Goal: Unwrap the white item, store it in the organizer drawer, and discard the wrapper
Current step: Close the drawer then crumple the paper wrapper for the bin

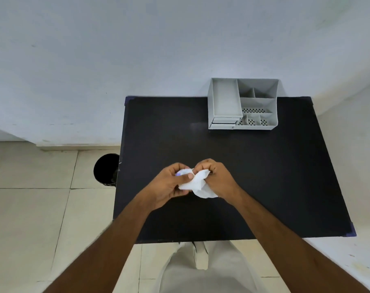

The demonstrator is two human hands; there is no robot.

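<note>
Head view: both hands pinch the crumpled white wrapper [198, 183].

black matte tabletop [264, 176], rectangular, purple-blue tips on far left and near right corners. far edge against pale wall [137, 49], plain, faint scuffs, bluish cast. low plinth along wall base at left. floor [31, 218] of large cream tiles, thin dark grout lines. black round bin [105, 169] on floor just beside tabletop's left edge. second pale wall at right. light soft, even, dull sheen on tabletop's far part.
</note>
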